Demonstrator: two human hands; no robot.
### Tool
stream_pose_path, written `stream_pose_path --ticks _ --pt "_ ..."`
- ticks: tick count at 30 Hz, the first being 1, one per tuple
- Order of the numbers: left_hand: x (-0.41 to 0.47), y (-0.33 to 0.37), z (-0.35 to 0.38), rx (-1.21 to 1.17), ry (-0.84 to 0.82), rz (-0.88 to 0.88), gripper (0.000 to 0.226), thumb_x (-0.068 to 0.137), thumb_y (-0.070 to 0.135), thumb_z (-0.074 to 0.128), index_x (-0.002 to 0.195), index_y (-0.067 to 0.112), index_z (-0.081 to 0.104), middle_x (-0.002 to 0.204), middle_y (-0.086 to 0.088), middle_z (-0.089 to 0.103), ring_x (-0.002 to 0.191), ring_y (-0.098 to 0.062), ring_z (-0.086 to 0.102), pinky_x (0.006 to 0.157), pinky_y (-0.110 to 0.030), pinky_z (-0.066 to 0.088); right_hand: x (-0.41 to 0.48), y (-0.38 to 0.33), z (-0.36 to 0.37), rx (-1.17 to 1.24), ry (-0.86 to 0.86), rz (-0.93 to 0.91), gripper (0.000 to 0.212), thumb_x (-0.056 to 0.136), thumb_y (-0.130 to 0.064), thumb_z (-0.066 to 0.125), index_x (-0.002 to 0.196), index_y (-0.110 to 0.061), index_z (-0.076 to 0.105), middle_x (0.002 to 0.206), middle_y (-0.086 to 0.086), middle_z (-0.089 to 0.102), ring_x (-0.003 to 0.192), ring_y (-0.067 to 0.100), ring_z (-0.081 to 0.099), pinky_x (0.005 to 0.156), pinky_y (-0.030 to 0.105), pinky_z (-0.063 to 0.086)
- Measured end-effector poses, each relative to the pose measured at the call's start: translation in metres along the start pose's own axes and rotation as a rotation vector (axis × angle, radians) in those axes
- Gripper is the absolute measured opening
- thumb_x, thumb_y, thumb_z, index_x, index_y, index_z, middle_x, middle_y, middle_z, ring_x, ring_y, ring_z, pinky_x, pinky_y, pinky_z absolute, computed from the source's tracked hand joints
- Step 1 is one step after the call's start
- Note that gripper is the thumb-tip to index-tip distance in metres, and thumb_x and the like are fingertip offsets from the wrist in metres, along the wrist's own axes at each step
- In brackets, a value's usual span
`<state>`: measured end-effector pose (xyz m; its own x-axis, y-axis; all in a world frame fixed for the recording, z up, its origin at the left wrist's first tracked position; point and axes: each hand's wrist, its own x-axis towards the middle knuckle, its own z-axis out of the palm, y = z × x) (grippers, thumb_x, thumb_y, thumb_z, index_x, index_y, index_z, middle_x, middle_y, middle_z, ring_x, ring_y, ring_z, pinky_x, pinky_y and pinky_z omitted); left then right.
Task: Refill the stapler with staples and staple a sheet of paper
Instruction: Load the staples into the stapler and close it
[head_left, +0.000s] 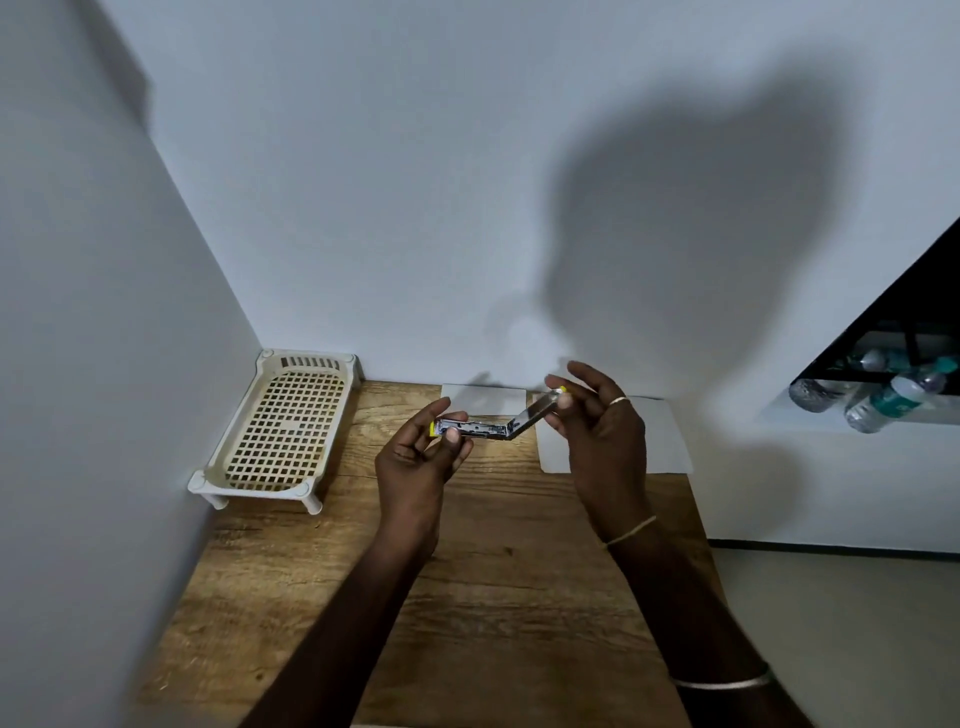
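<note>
Overhead, both hands hold the opened stapler (493, 423) above the tabletop (519, 571): left hand (415, 467) pinching its base, right hand (605, 431) lifting the lid.

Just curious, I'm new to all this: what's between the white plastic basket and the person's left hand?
In the head view, only bare wooden table lies between the basket and the left hand, which holds the opened stapler.

stapler (485, 422) hinged open in my grip above the wooden table (498, 571), yellow body with chrome insides, magazine channel level and facing up, top arm angled up to the right. white paper sheet (670, 441) lies flat at the table's far right corner; a smaller white sheet (488, 399) lies at the table's far edge.
</note>
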<state>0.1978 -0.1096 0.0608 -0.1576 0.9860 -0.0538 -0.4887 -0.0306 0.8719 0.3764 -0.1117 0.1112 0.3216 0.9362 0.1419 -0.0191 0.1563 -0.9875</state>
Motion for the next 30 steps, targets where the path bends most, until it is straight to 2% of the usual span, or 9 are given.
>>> stream_pose_path --ticks 4,9,12,15,19,22,25,28,30 --pt "-0.007 -0.006 0.004 -0.016 -0.029 -0.003 0.04 0.084 0.01 0.074 0.123 0.005 0.067 0.115 -0.015 0.075 0.109 -0.028 0.072 0.088 -0.036 0.06 -0.002 -0.007 0.01 -0.188 -0.182 -0.108 0.032 0.09 -0.014 0.073 0.12 -0.023 0.069 0.106 -0.007 0.078 0.102 0.008 0.073 0.09 0.029 0.058" --pt "-0.018 -0.016 0.007 0.036 -0.094 -0.007 0.028 0.08 0.011 0.078 0.107 0.008 0.074 0.111 -0.015 0.076 0.107 -0.03 0.072 0.087 -0.039 0.06 -0.007 0.001 0.007 -0.271 -0.407 -0.034 0.027 0.082 -0.028 0.083 0.107 -0.031 0.076 0.1 -0.014 0.077 0.097 0.004 0.071 0.086 0.023 0.056" --pt "-0.023 -0.019 0.008 0.027 -0.099 -0.036 0.026 0.079 0.011 0.079 0.105 0.011 0.075 0.107 -0.014 0.077 0.105 -0.027 0.072 0.089 -0.041 0.06 -0.006 0.007 -0.003 -0.33 -0.468 0.02 0.031 0.083 -0.034 0.081 0.113 -0.033 0.074 0.107 -0.014 0.076 0.104 0.003 0.069 0.087 0.023 0.054" --pt "-0.026 -0.019 0.009 0.03 -0.129 -0.049 0.027 0.078 0.011 0.078 0.105 0.011 0.075 0.105 -0.015 0.077 0.103 -0.026 0.074 0.085 -0.037 0.06 -0.005 0.01 -0.015 -0.27 -0.64 0.111 0.032 0.093 -0.031 0.071 0.125 -0.029 0.07 0.121 -0.012 0.073 0.119 0.004 0.064 0.1 0.025 0.05" --pt "-0.029 -0.022 0.012 0.009 -0.104 -0.106 0.035 0.078 0.012 0.076 0.112 0.006 0.071 0.109 -0.017 0.077 0.104 -0.028 0.074 0.084 -0.036 0.06 -0.008 0.007 -0.03 -0.228 -0.839 0.231 0.038 0.101 -0.025 0.058 0.137 -0.033 0.054 0.153 -0.009 0.049 0.138 0.0 0.047 0.111 0.021 0.041" --pt "-0.032 -0.025 0.012 -0.004 -0.086 -0.142 0.033 0.078 0.013 0.074 0.11 0.008 0.072 0.106 -0.012 0.078 0.101 -0.024 0.074 0.081 -0.034 0.061 -0.008 0.005 -0.04 -0.203 -0.879 0.283 0.043 0.102 -0.019 0.054 0.144 -0.02 0.049 0.159 -0.007 0.038 0.142 0.005 0.042 0.112 0.027 0.042" --pt "-0.034 -0.026 0.013 -0.019 -0.094 -0.163 0.028 0.077 0.011 0.075 0.105 0.013 0.074 0.103 -0.01 0.079 0.098 -0.022 0.075 0.078 -0.032 0.061 -0.009 0.005 -0.045 -0.119 -0.861 0.364 0.043 0.099 -0.025 0.049 0.142 -0.016 0.051 0.147 0.007 0.055 0.134 0.015 0.052 0.109 0.041 0.046" --pt "-0.036 -0.026 0.015 0.029 -0.132 -0.143 0.029 0.078 0.013 0.076 0.107 0.017 0.077 0.107 -0.013 0.078 0.101 -0.026 0.075 0.079 -0.033 0.061 -0.006 0.013 -0.044 -0.244 -0.807 0.288 0.03 0.103 -0.022 0.053 0.128 -0.011 0.065 0.112 0.009 0.072 0.106 0.012 0.065 0.093 0.036 0.055" --pt "-0.036 -0.025 0.014 0.059 -0.151 -0.139 0.036 0.08 0.012 0.076 0.115 0.016 0.075 0.112 -0.014 0.077 0.106 -0.028 0.074 0.081 -0.034 0.061 -0.005 0.017 -0.043 -0.286 -0.745 0.24 0.026 0.1 -0.029 0.059 0.117 -0.017 0.073 0.096 0.009 0.074 0.094 0.013 0.069 0.082 0.03 0.056"
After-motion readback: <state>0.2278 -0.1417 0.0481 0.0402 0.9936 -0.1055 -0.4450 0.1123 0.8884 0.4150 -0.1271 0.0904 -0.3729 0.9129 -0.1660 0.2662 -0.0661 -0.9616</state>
